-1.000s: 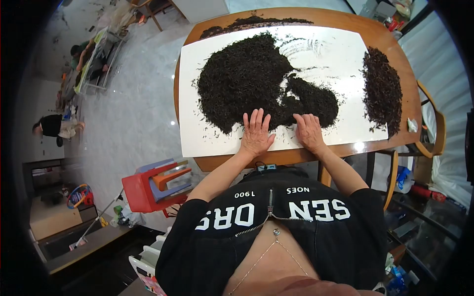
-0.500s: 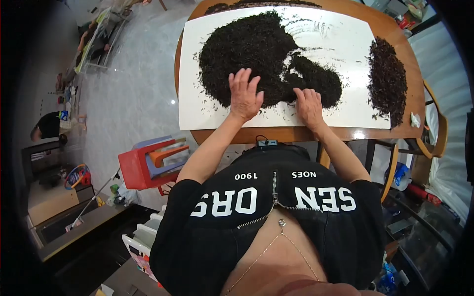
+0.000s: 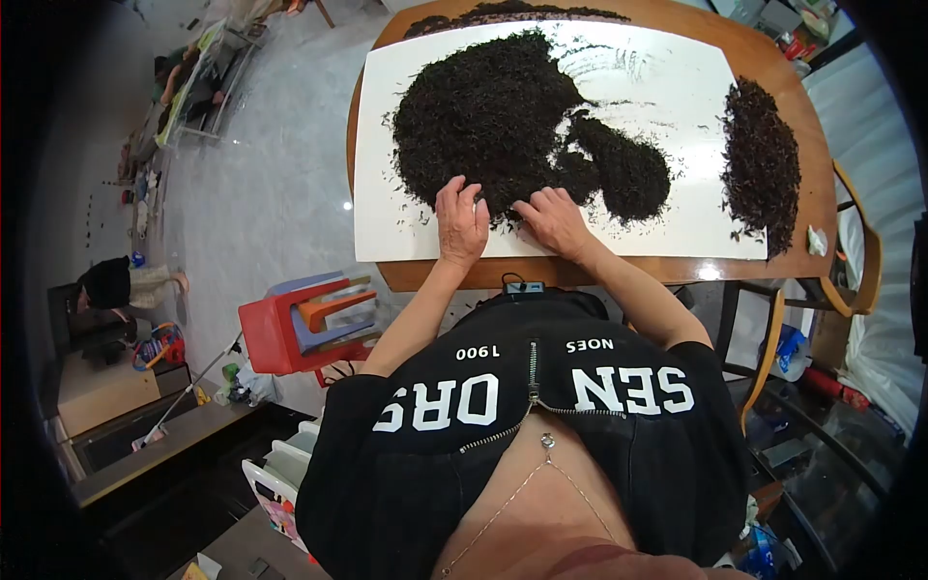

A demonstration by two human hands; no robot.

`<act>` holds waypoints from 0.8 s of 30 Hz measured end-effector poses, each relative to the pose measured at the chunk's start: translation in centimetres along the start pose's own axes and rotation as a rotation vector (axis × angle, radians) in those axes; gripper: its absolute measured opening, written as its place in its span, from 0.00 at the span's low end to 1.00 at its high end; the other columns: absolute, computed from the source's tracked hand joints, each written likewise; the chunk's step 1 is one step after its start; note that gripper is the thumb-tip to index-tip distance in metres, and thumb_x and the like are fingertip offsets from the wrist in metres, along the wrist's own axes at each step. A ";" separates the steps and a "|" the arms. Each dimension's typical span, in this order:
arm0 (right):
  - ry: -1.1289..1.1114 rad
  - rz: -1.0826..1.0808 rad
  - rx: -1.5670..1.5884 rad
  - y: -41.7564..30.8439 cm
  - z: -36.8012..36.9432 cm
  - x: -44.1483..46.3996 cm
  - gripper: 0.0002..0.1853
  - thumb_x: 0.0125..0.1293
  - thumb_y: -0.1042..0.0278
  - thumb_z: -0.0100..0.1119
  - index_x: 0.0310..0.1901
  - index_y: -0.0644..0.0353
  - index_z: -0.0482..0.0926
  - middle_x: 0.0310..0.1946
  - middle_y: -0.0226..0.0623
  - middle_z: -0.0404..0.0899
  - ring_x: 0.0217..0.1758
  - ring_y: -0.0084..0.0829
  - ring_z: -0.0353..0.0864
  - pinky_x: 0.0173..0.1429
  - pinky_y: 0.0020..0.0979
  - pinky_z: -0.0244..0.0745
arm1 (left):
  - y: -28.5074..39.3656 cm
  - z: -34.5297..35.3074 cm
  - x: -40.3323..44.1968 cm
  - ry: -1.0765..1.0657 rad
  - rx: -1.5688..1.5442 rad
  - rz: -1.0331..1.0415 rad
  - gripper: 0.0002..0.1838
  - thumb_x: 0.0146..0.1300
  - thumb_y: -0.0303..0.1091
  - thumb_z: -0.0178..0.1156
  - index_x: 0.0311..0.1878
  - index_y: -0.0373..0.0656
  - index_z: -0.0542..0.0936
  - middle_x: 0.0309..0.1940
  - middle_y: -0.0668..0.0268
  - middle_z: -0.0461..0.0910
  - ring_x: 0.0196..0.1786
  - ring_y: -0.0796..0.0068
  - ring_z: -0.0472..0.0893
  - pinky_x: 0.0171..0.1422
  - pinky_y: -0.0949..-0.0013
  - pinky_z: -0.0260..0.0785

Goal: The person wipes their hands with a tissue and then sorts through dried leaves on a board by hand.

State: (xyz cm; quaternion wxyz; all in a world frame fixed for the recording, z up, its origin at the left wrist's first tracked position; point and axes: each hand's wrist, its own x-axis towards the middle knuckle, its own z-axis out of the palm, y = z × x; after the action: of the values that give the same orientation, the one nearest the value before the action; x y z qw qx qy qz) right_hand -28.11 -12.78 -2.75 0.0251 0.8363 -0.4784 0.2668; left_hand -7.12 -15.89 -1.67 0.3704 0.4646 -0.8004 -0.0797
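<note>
A large mound of dark, dry, shredded leaves that look like tea leaves (image 3: 474, 116) lies on a white board (image 3: 691, 184). A smaller heap of the same leaves (image 3: 633, 174) sits to its right, partly joined to it. My left hand (image 3: 462, 224) rests at the mound's near edge, open, with fingers stretched forward and slightly apart. Just right of it, my right hand (image 3: 555, 222) touches the near edge with its fingers bent and close together. Whatever may be between those fingertips is hidden.
The board lies on a wooden table (image 3: 435, 275). Coarser dark leaves (image 3: 761, 159) are piled along its right side, more (image 3: 512, 14) along the far edge. A crumpled white tissue (image 3: 817, 240) lies at right. Stacked stools (image 3: 300, 324) stand left; a person (image 3: 121, 285) is farther off.
Both hands have moved back toward me, and my right hand has shifted left, closer to my left hand. Leaves at the near edge have moved. The person at far left has changed position.
</note>
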 end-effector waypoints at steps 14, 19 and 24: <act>0.176 0.315 -0.235 5.1 -2.5 0.3 0.11 0.61 0.67 0.61 0.46 0.53 0.77 0.34 0.33 0.70 0.37 0.35 0.70 0.45 0.33 0.64 | 0.6 3.3 2.7 -0.105 0.202 -0.028 0.07 0.58 0.31 0.63 0.40 0.42 0.80 0.39 0.60 0.75 0.42 0.59 0.73 0.50 0.61 0.64; 0.217 0.363 -0.162 3.8 -2.9 0.3 0.12 0.61 0.68 0.61 0.47 0.54 0.77 0.35 0.34 0.72 0.38 0.35 0.71 0.44 0.34 0.65 | 1.2 4.8 4.0 -0.153 0.281 -0.096 0.07 0.57 0.34 0.65 0.36 0.44 0.80 0.35 0.60 0.75 0.40 0.59 0.73 0.49 0.61 0.64; 0.212 0.393 -0.121 3.1 -3.2 -0.7 0.12 0.61 0.68 0.61 0.47 0.54 0.78 0.35 0.34 0.72 0.37 0.36 0.71 0.44 0.34 0.65 | 1.4 6.0 4.1 -0.189 0.331 -0.120 0.08 0.56 0.36 0.67 0.34 0.44 0.79 0.35 0.60 0.76 0.40 0.60 0.74 0.49 0.61 0.64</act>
State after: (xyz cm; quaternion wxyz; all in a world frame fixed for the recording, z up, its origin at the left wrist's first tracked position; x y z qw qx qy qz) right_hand -32.28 -12.96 -1.02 0.0730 0.6912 -0.6419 0.3239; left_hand -13.27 -19.74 -3.17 0.2066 0.5564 -0.8047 -0.0124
